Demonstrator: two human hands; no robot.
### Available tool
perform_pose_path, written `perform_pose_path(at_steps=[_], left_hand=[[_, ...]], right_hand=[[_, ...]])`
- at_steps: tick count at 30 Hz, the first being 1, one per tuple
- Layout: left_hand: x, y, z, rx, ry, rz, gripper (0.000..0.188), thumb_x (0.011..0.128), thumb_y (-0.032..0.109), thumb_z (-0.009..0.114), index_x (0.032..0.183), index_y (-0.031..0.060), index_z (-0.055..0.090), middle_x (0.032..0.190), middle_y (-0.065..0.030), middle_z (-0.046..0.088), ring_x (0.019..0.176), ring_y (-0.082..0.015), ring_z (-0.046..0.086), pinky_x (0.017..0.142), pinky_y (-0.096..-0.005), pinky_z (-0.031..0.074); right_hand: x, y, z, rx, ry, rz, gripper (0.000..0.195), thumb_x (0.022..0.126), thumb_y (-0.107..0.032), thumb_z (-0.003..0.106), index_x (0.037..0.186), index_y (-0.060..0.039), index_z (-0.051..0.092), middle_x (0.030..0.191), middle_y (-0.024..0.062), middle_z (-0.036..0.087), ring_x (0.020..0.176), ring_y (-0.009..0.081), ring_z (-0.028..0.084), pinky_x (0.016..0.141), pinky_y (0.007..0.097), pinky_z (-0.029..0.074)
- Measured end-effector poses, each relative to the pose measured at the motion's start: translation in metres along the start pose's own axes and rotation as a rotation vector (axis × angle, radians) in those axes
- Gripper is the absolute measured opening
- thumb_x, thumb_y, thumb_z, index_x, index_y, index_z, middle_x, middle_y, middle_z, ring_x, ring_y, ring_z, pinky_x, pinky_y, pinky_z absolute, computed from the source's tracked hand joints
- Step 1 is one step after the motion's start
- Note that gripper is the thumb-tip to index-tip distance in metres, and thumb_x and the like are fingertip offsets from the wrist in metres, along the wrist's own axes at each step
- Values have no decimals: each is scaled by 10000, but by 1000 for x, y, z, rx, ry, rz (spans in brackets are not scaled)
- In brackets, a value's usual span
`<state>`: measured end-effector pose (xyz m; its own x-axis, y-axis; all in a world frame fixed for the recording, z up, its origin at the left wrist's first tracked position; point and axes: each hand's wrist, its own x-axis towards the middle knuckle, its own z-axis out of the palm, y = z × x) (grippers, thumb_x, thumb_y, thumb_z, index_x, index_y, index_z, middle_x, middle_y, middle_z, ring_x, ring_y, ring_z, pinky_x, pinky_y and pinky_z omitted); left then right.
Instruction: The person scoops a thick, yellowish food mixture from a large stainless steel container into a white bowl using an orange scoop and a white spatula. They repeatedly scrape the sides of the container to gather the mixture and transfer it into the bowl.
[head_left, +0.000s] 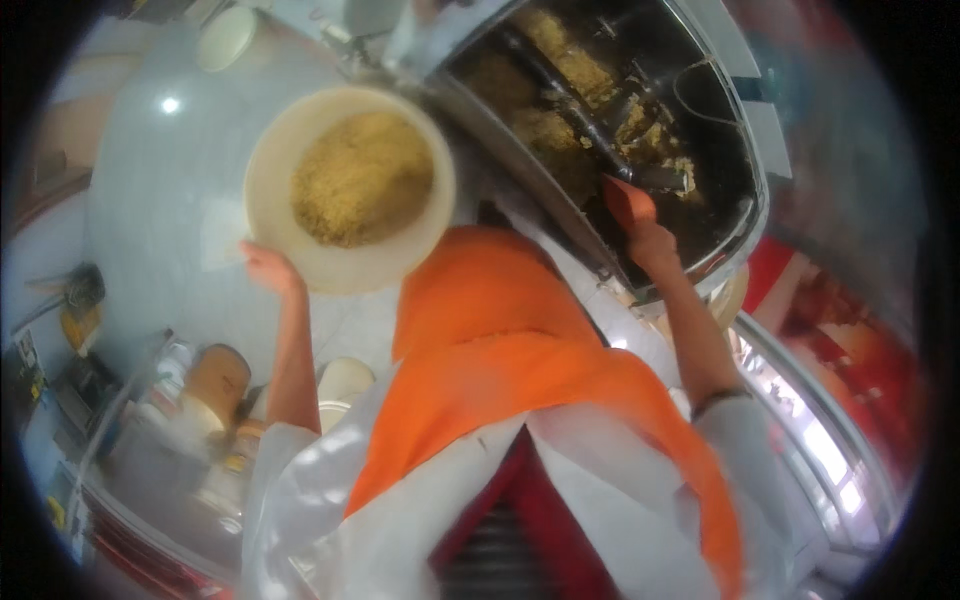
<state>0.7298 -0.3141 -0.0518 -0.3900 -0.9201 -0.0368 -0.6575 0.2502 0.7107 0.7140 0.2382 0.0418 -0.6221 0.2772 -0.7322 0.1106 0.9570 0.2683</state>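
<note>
My right hand (654, 244) grips an orange plastic scraper or scoop (630, 202), reaching into a dark metal tub (559, 184) that looks like a mixer bowl. Inside it runs a metal mixing shaft (574, 105) with paddles, and clumps of yellow crumbly mixture (577, 67) cling around it. The scraper's far edge is beside the shaft's near end. On the left stands a large cream plastic bucket (345, 270), partly filled with yellow crumbly mixture (360, 176). My left hand (271, 268) is at the bucket's near left side; blur hides whether its fingers hold the rim.
A pale grey surface (165, 172) spreads left of the bucket, with a white container (226, 39) at its far side. Jars and tubs (216, 382) crowd a shelf at lower left. Metal rails (817, 427) and a red surface (832, 330) lie at right.
</note>
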Motion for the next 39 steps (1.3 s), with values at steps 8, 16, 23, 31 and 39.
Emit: perform_pose_path(at_steps=[8, 16, 23, 31, 39], left_hand=[[-12, 29, -5, 107, -33, -91, 628, 903, 467, 363, 909, -127, 568, 895, -237, 599, 763, -325, 547, 722, -395, 437], [-24, 41, 1, 201, 73, -87, 636, 902, 455, 338, 984, -140, 546, 953, -243, 590, 799, -330, 547, 747, -382, 434], [-25, 54, 7, 229, 46, -128, 623, 890, 451, 361, 1021, -136, 524, 964, -232, 574, 801, -304, 517, 762, -378, 411], [-24, 50, -1, 280, 54, -161, 592, 872, 419, 394, 1045, -137, 502, 1014, -227, 545, 837, -300, 498, 764, -396, 403], [-32, 63, 11, 313, 45, -74, 634, 868, 437, 392, 1099, -147, 477, 1093, -273, 523, 907, -330, 517, 779, -410, 414]], right_hand=[[157, -17, 115, 424, -30, 41, 440, 860, -391, 402, 1191, -118, 499, 1140, 133, 559, 1040, 283, 553, 842, 397, 444], [209, -26, 138, 816, -380, -490, 593, 855, -397, 466, 1357, -147, 275, 1283, 62, 454, 1130, 210, 471, 903, 353, 401], [243, -75, 176, 1117, -30, -399, 599, 856, -368, 500, 1348, -96, 293, 1147, 150, 544, 1045, 263, 534, 854, 382, 432], [194, -68, 186, 1877, -248, -146, 859, 729, -445, 675, 1382, -118, 221, 1252, 57, 451, 1104, 197, 473, 908, 357, 415], [242, -58, 163, 1838, -305, -528, 757, 786, -348, 644, 1378, -116, 234, 1192, 61, 494, 1062, 186, 498, 900, 343, 412]])
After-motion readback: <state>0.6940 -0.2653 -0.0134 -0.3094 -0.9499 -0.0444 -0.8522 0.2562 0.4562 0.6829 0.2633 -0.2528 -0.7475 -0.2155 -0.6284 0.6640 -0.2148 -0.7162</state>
